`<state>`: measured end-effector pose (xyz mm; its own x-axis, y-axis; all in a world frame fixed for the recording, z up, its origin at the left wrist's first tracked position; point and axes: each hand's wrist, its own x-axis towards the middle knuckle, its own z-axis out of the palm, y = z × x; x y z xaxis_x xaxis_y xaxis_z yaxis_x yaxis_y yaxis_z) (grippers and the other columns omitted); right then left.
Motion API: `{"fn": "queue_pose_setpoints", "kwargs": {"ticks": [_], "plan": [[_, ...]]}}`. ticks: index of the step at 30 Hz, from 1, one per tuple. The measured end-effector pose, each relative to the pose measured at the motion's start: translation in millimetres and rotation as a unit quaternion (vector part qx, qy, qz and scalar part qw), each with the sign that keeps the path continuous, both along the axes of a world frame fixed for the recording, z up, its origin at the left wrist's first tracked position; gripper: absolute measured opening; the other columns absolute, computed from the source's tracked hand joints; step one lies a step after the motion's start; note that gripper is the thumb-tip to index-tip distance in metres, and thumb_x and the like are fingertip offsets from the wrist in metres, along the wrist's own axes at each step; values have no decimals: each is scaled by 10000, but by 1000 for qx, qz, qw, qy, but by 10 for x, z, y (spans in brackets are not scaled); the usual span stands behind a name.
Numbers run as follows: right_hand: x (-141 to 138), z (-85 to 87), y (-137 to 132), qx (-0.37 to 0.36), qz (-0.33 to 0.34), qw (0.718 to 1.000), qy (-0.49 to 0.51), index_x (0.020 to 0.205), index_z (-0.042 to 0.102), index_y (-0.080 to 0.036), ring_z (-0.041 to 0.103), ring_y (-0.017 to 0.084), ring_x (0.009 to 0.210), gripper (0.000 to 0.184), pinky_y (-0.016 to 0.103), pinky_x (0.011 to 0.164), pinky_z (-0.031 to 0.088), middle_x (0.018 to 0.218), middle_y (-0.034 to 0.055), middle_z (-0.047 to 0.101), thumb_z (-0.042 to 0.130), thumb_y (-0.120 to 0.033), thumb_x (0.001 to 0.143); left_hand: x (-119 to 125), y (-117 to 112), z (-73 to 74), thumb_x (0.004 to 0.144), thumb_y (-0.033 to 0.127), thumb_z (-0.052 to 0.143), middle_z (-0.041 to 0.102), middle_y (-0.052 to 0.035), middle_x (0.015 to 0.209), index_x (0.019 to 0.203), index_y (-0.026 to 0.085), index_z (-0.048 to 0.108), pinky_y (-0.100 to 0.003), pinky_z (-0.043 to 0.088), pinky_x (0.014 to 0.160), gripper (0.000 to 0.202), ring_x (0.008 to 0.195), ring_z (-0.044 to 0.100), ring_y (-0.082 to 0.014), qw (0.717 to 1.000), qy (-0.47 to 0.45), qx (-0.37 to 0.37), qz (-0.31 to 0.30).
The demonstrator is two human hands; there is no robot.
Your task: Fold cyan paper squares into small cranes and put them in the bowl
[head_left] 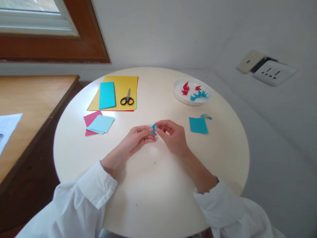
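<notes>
Between my two hands is a small folded piece of blue paper (153,129), held over the middle of the round table (158,198). My left hand (138,137) pinches it from the left with thumb and forefinger. From the right, the thumb and forefinger of my right hand (173,135) are closed on its other side. My fingers cover much of the paper, so its full folded shape is hidden. Tiny blue scraps (155,162) lie on the tabletop below my hands.
A white plate (176,96) at the back right holds red and blue folded paper pieces. Near it lie a blue square (198,125) and a curled blue strip (206,116). Scissors (127,98) rest on yellow sheets (123,82) beside a blue stack (107,95). Pale blue squares (101,124) overlap pink ones.
</notes>
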<state>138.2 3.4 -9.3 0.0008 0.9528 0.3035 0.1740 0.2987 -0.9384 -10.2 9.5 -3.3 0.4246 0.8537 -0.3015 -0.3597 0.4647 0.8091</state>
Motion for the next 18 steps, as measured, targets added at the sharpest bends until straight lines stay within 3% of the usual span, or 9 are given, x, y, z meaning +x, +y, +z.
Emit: {"fn": "queue_pose_setpoints", "kwargs": {"ticks": [7,13,18], "plan": [[-15,22,-22,-9,40,999,15,821,656,-192,596,130,677,129,270,632,467,771,19,669,607,-173,703,-3,10,10,676,167,655,607,-31,683,744,97,647,-233,485,650,98,621,567,-95,997,-63,-23,-33],[-20,32,-31,3,47,999,15,804,653,-197,608,135,696,120,267,625,457,758,14,669,609,-161,698,-25,11,-4,700,153,611,561,-13,649,743,104,623,-240,477,640,66,619,539,-92,995,-62,-27,-69],[-32,27,-33,13,49,999,11,792,651,-204,610,134,689,110,267,619,455,740,7,673,614,-164,696,-17,2,-1,693,131,585,542,-10,625,682,97,614,-239,470,626,46,607,522,-92,997,-51,-15,-61]]}}
